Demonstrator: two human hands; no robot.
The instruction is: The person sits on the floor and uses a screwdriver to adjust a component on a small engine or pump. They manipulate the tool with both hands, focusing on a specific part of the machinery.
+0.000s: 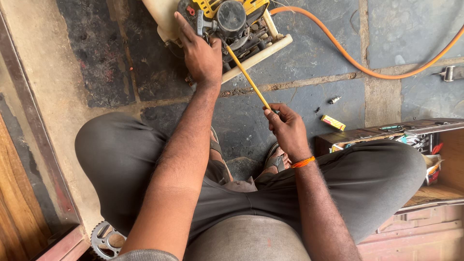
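A small yellow and black engine on a cream frame lies on the stone floor ahead of me. My left hand rests on the engine's left side, fingers pressed against its metal parts. My right hand grips the near end of a long yellow tool, a thin rod whose far tip reaches into the engine. An orange thread circles my right wrist. I squat, both knees spread wide.
An orange hose curves across the floor at top right. A spark plug and a small yellow box lie near a wooden tool box. A sprocket sits at bottom left.
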